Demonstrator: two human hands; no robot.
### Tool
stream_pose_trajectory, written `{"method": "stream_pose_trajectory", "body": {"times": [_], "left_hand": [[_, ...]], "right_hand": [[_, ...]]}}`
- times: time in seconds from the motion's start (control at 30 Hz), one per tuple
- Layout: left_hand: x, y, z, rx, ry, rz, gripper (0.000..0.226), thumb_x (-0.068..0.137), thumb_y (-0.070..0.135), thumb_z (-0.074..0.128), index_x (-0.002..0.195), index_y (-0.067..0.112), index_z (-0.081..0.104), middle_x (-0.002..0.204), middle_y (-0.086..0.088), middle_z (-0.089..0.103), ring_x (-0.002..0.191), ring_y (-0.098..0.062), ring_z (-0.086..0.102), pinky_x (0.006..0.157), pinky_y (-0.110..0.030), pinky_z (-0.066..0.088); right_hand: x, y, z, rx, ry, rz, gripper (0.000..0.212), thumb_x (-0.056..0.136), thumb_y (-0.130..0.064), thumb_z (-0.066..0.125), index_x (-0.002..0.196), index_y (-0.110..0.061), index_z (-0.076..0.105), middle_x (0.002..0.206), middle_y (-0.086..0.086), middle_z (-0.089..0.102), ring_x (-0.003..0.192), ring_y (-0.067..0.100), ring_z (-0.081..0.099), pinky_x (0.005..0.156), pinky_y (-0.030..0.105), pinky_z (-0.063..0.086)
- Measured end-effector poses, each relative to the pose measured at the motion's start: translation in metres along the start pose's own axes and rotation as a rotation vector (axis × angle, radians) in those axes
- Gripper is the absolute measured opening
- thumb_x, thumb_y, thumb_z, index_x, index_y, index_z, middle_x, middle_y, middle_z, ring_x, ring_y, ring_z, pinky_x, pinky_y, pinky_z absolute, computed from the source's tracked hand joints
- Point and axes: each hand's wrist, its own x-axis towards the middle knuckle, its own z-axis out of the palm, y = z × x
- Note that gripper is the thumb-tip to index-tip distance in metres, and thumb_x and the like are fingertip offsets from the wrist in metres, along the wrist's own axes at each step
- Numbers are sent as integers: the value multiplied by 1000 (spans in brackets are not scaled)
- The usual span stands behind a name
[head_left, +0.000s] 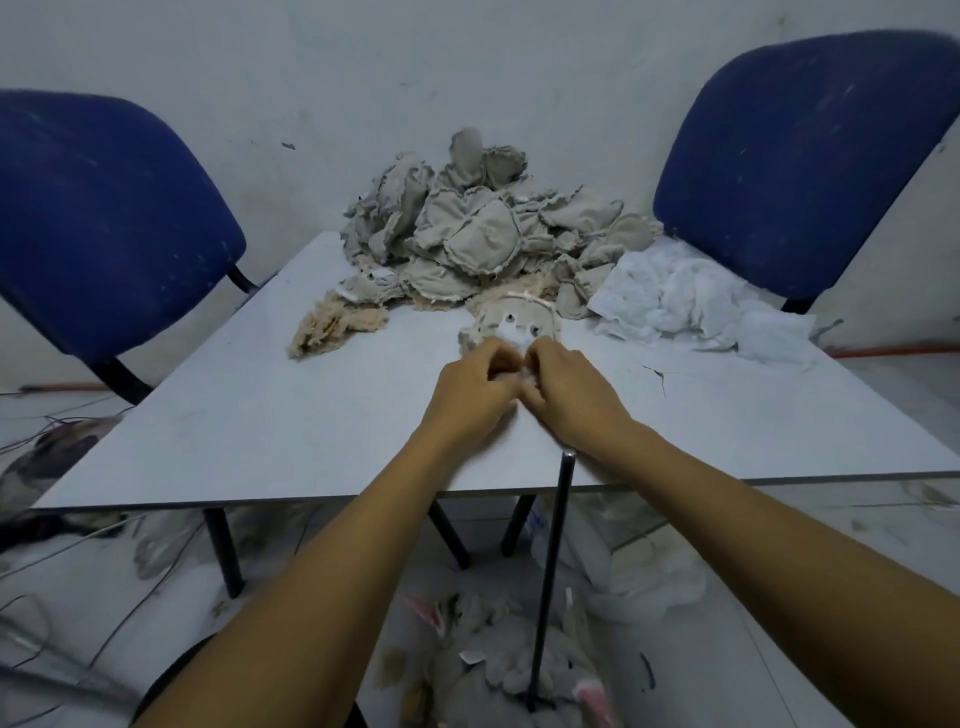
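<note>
A small beige plush piece (511, 322) with a white patch and two dark eye holes lies on the grey table (260, 415). My left hand (475, 387) and my right hand (569, 389) meet at its near edge, fingers curled, pinching the fabric and a bit of white stuffing between them. Behind it rises a pile of grey-beige sewn fabric pieces (478, 234). White stuffing (691, 301) lies heaped at the right of the pile. A tuft of beige fur fabric (332, 325) lies at the left.
Two blue padded chairs (104, 218) (795, 156) flank the table against the white wall. A thin black rod (553, 571) leans against the table's near edge. Fabric scraps and stuffing (519, 665) litter the floor below, and wires lie at the left.
</note>
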Motion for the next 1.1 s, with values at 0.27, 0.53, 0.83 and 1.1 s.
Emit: {"method": "stream_pose_trajectory", "body": {"times": [0.27, 0.53, 0.83, 1.1], "left_hand": [[-3, 1, -5, -11, 488, -225, 21, 93, 11, 47, 102, 25, 59, 115, -2, 54, 98, -17, 56, 77, -27, 48], [10, 30, -6, -412, 53, -347, 41, 105, 38, 36, 112, 9, 64, 113, -16, 68, 105, -33, 64, 93, -44, 52], [0, 31, 7, -687, -284, -286, 23, 103, 18, 50, 123, 25, 59, 118, -5, 68, 103, -12, 67, 96, -23, 50], [-29, 27, 24, 345, -71, 240, 38, 89, 45, 62, 122, 34, 47, 116, 2, 36, 114, -18, 36, 95, -33, 42]], "right_hand": [[-27, -1, 3, -140, 63, 17, 23, 103, -26, 44, 118, -13, 56, 121, 7, 48, 102, 26, 40, 83, 36, 41], [-28, 2, -23, 633, 187, 363, 12, 90, -20, 58, 79, -24, 54, 74, -7, 61, 69, 14, 56, 62, 33, 42], [-22, 16, -37, 1288, 211, 569, 22, 95, 1, 44, 105, -13, 58, 61, -2, 66, 54, 9, 63, 50, 24, 51], [-6, 14, -29, 980, 216, 715, 26, 89, -8, 57, 114, -9, 51, 109, 20, 66, 100, 36, 66, 91, 56, 54]]}}
